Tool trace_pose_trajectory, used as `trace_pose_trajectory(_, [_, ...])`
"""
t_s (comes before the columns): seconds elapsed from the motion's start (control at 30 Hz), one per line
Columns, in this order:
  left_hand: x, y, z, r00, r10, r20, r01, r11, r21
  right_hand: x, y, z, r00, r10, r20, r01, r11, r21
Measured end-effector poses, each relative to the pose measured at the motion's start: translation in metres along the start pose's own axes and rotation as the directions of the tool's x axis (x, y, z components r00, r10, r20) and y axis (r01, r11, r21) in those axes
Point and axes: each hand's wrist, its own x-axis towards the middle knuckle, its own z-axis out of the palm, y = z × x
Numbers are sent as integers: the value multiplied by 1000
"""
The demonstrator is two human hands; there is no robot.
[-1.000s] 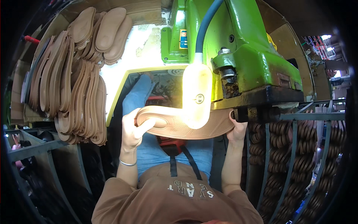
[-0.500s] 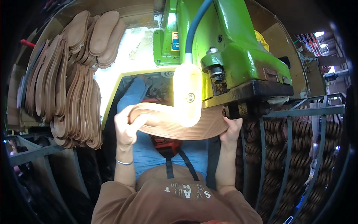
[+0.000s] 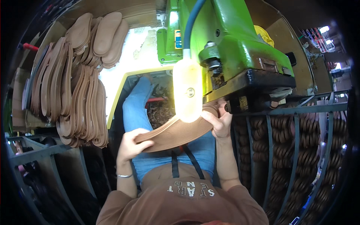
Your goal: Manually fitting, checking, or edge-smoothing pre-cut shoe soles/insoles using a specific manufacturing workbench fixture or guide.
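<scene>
Between my two hands is a tan shoe sole (image 3: 170,138) with a textured face, sloping from its lower left end up to the right. My left hand (image 3: 132,145) is closed on the left end, thumb on the near face. At the other end, my right hand (image 3: 221,122) grips the sole beside the dark head of a green machine (image 3: 242,45), its thumb on the near face. A bright lamp (image 3: 187,86) hides part of the sole's upper edge. Whether the sole touches the machine, I cannot tell.
Several tan soles (image 3: 88,101) are stacked at the left of the white table (image 3: 142,39). Brown trimmings (image 3: 160,114) lie below the yellow-edged table opening. A metal rack (image 3: 296,157) with rows of brown soles stands right; another frame (image 3: 41,154) stands left.
The sole has tilted, its left end dropping with my left hand. My right hand has shifted left and slightly up along with the right end. The knees and trimmings show more.
</scene>
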Motion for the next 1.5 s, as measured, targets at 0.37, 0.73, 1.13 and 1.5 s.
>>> trace_pose_trajectory(0.37, [73, 106, 12, 836, 509, 205, -548, 785, 289, -9, -1, -46, 951, -112, -289, 127, 991, 33])
trace_pose_trajectory(0.73, [8, 50, -6, 977, 208, -56, -167, 895, 413, -2, 15, 6, 995, -67, -71, 70, 997, 35])
trace_pose_trajectory(1.13, [74, 40, 120, 901, 412, -135, -403, 911, 91, -57, 41, -18, 997, -20, -72, 4, 975, -221])
trace_pose_trajectory(1.5, [57, 24, 134, 966, 215, -147, -246, 938, -244, -178, 19, -112, 907, 359, -222, -350, 933, 80])
